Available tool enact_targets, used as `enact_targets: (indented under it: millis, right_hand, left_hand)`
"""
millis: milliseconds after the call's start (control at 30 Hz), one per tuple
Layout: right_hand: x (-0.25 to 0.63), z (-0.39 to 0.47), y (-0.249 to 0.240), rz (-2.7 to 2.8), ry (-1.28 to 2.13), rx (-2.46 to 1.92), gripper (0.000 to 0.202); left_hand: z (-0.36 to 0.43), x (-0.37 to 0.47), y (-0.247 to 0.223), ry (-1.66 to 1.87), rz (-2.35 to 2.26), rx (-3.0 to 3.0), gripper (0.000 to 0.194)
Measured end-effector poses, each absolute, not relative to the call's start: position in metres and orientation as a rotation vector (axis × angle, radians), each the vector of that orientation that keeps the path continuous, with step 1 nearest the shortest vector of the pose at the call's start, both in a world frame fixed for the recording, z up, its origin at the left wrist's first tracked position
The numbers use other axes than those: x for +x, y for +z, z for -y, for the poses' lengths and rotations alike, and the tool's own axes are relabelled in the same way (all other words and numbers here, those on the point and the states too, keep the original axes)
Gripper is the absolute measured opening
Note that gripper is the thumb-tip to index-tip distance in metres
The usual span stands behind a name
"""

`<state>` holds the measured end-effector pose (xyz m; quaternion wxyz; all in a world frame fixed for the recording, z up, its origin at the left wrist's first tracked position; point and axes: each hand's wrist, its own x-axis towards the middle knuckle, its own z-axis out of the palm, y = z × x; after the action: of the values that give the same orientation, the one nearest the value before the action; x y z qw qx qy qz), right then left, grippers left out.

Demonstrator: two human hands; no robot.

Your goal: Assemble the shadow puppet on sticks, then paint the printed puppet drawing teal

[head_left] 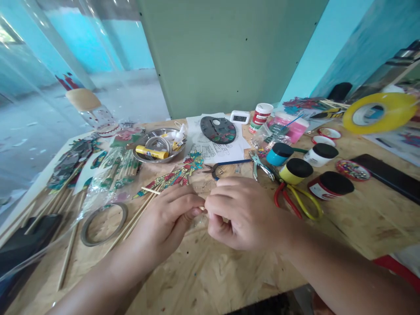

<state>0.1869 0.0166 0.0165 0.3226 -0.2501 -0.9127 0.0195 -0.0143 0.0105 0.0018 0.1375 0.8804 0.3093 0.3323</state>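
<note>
My left hand [173, 214] and my right hand [243, 212] meet above the middle of the wooden table, both with curled fingers. A thin wooden stick [151, 190] pokes out to the left of my left hand. Its pale end shows between the two sets of fingertips, which pinch it; most of its length is hidden. Just behind my left hand lies a colourful cut-out paper figure [170, 177]. Long wooden sticks [139, 218] lie beside my left wrist, near a roll of tape [85, 232]. Pliers with red and yellow handles [303, 199] are right of my right hand.
Behind the hands are a metal bowl [136, 155] with a glue stick, and a dark palette [210, 131] on printed paper. Paint jars [297, 170], a hole punch [260, 166] and a yellow tape roll [393, 107] stand or lie rightward. Bagged pieces [114, 170] lie left.
</note>
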Motion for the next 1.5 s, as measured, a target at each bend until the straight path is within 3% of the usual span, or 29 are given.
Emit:
enact_targets:
  millis: [433, 567, 667, 867, 933, 1133, 1500]
  right_hand:
    - [0.186, -0.018, 0.016, 2.45, -0.112, -0.689, 0.018]
    - [0.182, -0.017, 0.012, 2.43, 0.042, -0.796, 0.015]
    - [0.177, -0.018, 0.008, 2.276, 0.424, -0.971, 0.02]
    - [0.163, -0.026, -0.002, 1.321, 1.947, -1.127, 0.027]
    - [0.158, -0.028, -0.007, 1.051, 2.118, -1.116, 0.029]
    - [0.159, -0.031, -0.019, 1.235, 1.894, -0.939, 0.021]
    - [0.162, -0.034, -0.022, 1.352, 1.896, -0.805, 0.022]
  left_hand:
    - [-0.008, -0.013, 0.005, 0.974, -1.007, 2.667, 0.014]
    - [-0.005, -0.014, 0.0, 1.022, -1.085, 2.762, 0.015]
    - [-0.001, -0.016, -0.005, 1.013, -1.164, 2.851, 0.02]
    - [0.006, -0.015, 0.002, 0.83, -1.261, 3.22, 0.021]
    - [0.005, -0.013, 0.004, 0.75, -1.303, 3.251, 0.021]
    - [-0.007, -0.018, -0.008, 0.783, -1.384, 2.994, 0.02]
    - [-0.014, -0.016, 0.0, 0.858, -1.302, 2.767, 0.022]
